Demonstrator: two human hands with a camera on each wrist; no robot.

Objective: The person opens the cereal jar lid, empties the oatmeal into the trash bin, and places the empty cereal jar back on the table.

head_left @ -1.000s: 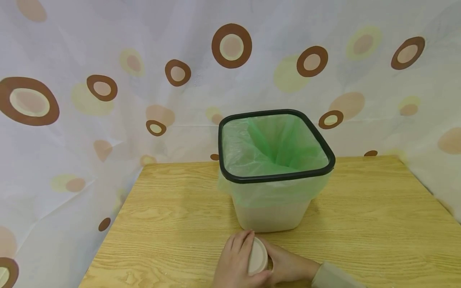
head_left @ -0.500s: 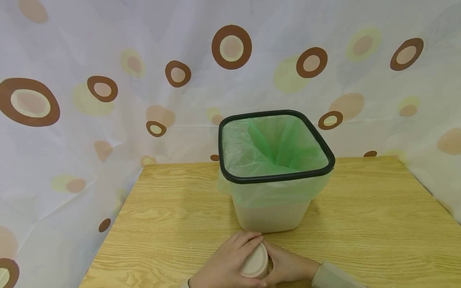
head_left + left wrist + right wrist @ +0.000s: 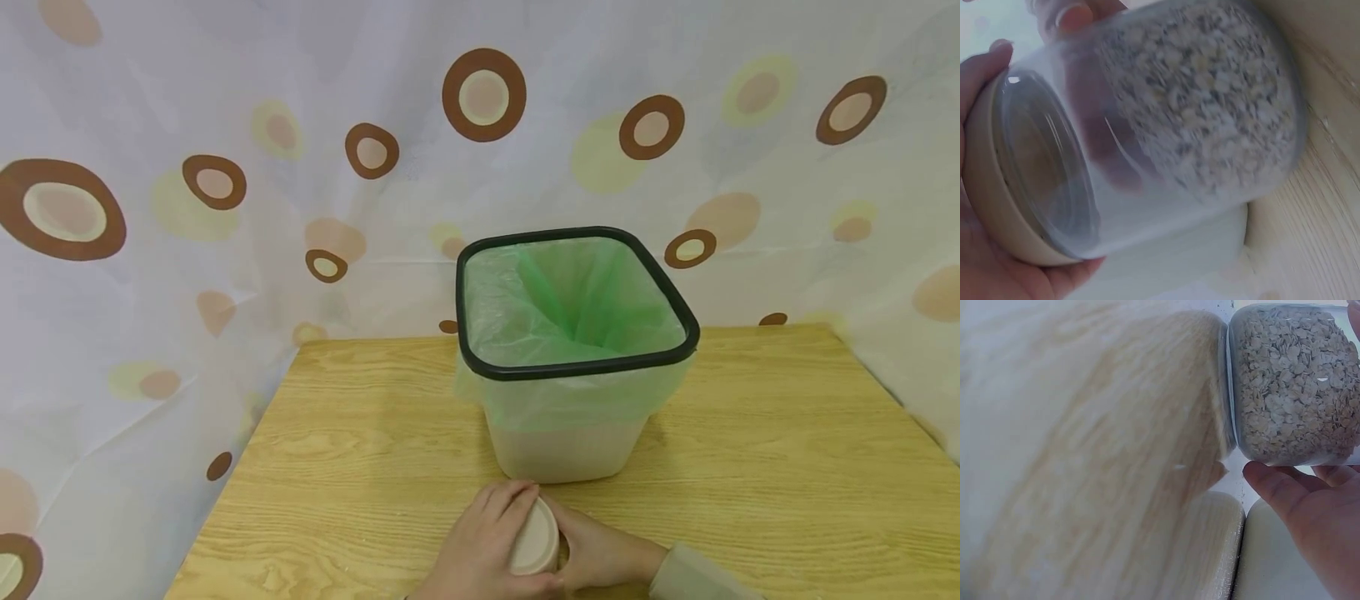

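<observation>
In the head view a jar's round beige lid (image 3: 537,542) shows at the bottom middle, between both hands. My left hand (image 3: 476,546) grips this lid, its fingers curved over the far side and the thumb on the near edge. From the right, my right hand (image 3: 600,550) holds the body of the jar. In the left wrist view the clear jar (image 3: 1204,94) contains flakes that look like rolled oats, filling its lower part. The right wrist view has the jar's base close to the wooden table (image 3: 1116,456), with my right fingers and thumb around its side.
A white bin (image 3: 566,454) stands just beyond the hands. Its green plastic liner (image 3: 637,329) hangs over the outside, and a black rim frame (image 3: 577,367) sits on top. A wall covering with brown circles (image 3: 405,208) surrounds the wooden table.
My left hand turned on the lid, its wrist swinging out to the left half a second ago, then partly came back. My right hand has stayed in place on the jar.
</observation>
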